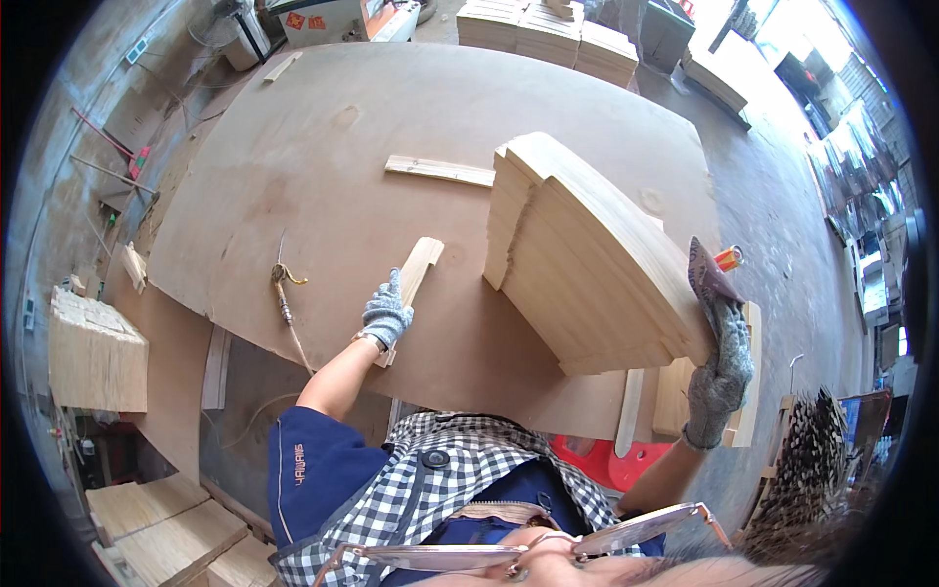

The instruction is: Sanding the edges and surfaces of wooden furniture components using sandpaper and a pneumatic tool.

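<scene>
My left hand, in a grey knit glove, is closed on a short pale wooden piece with a notched end, lying on the large brown table board. At the right, my gloved right hand grips a dark brown sheet of sandpaper, its corner standing up above the fingers. That hand is beside the right end of a tall stack of pale wooden boards with stepped ends. The fingers of the right hand are partly hidden by the sheet.
An air blow gun with a hose lies left of my left hand. Beyond it is a flat wooden strip. A red plastic stool stands below the right table edge. More wood is stacked at the far edge and lower left.
</scene>
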Action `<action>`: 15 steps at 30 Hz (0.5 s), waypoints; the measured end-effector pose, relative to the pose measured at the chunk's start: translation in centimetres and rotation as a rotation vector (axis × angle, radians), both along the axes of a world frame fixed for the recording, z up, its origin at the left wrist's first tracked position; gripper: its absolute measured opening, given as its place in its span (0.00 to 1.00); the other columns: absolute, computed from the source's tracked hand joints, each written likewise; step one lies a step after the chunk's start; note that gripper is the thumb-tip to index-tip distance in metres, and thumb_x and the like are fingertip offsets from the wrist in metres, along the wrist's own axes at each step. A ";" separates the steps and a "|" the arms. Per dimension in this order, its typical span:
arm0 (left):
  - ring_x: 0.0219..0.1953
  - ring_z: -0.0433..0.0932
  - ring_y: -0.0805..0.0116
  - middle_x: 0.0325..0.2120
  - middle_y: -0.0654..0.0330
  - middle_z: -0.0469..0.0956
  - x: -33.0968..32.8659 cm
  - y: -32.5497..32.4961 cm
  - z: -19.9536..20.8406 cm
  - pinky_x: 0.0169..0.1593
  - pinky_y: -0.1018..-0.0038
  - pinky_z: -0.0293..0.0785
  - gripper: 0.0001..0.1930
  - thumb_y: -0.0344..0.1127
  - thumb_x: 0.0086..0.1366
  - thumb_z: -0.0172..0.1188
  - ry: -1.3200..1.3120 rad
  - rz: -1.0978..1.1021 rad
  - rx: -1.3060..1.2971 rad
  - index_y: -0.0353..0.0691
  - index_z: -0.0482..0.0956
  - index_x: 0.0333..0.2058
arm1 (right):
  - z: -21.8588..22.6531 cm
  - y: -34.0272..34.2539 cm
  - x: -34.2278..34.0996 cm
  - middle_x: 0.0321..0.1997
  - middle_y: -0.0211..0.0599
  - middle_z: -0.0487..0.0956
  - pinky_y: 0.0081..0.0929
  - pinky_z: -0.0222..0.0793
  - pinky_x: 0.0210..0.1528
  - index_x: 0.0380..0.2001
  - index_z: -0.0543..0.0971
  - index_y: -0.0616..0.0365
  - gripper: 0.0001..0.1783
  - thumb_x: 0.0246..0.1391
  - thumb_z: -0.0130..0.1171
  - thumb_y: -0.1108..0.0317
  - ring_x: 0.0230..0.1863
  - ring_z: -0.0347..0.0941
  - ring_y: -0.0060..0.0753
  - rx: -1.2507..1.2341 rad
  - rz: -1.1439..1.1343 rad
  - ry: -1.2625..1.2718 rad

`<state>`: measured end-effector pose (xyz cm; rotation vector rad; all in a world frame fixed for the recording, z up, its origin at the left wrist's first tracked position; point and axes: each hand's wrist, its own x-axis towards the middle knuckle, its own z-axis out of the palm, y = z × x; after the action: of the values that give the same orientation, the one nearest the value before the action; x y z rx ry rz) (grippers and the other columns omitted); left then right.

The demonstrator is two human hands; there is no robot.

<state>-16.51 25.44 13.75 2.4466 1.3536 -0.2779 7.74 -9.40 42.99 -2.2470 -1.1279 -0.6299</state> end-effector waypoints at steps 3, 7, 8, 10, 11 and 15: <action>0.53 0.70 0.52 0.54 0.49 0.65 1.7 0.9 0.9 0.53 0.54 0.68 0.50 0.49 0.53 0.61 0.055 0.095 -0.052 0.45 0.39 0.67 | 0.9 0.2 -0.3 0.52 0.54 0.75 0.40 0.61 0.61 0.49 0.75 0.67 0.27 0.42 0.40 0.84 0.57 0.69 0.53 -0.030 -0.002 -0.033; 0.62 0.60 0.47 0.61 0.46 0.58 4.2 -1.5 4.3 0.62 0.52 0.55 0.42 0.48 0.58 0.58 -0.311 -0.113 0.348 0.41 0.47 0.66 | 0.8 -0.5 1.2 0.50 0.55 0.76 0.41 0.59 0.62 0.48 0.75 0.68 0.27 0.43 0.38 0.85 0.57 0.69 0.53 0.001 0.029 0.015; 0.64 0.57 0.46 0.63 0.46 0.56 5.9 -2.3 6.6 0.65 0.52 0.50 0.38 0.45 0.60 0.56 -0.591 -0.209 0.483 0.40 0.51 0.65 | 0.9 -0.7 1.8 0.50 0.55 0.76 0.41 0.60 0.62 0.47 0.76 0.68 0.26 0.44 0.39 0.85 0.57 0.69 0.53 0.030 0.045 0.020; 0.63 0.58 0.47 0.60 0.48 0.61 9.9 -6.3 16.3 0.64 0.54 0.53 0.28 0.39 0.64 0.53 -0.911 -0.458 0.665 0.36 0.60 0.61 | 0.7 -2.1 3.1 0.49 0.53 0.77 0.39 0.62 0.61 0.47 0.76 0.67 0.23 0.46 0.42 0.84 0.56 0.71 0.52 0.083 0.031 0.084; 0.64 0.58 0.48 0.60 0.49 0.62 11.0 -7.4 20.2 0.65 0.55 0.53 0.27 0.38 0.64 0.53 -0.996 -0.573 0.681 0.36 0.61 0.60 | 0.9 -2.0 3.3 0.49 0.53 0.77 0.38 0.62 0.60 0.47 0.76 0.67 0.23 0.47 0.43 0.84 0.56 0.71 0.50 0.131 0.071 0.127; 0.63 0.59 0.49 0.59 0.50 0.64 17.5 -12.5 30.8 0.65 0.56 0.53 0.24 0.38 0.64 0.54 -1.070 -1.060 0.650 0.38 0.66 0.57 | 0.2 -3.3 4.7 0.49 0.50 0.78 0.37 0.62 0.60 0.47 0.76 0.65 0.22 0.49 0.42 0.86 0.57 0.71 0.47 0.216 0.124 0.181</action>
<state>0.98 12.96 44.60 2.7650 -0.4041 1.2307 12.43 -12.67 43.23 -1.9908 -1.0463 -0.4635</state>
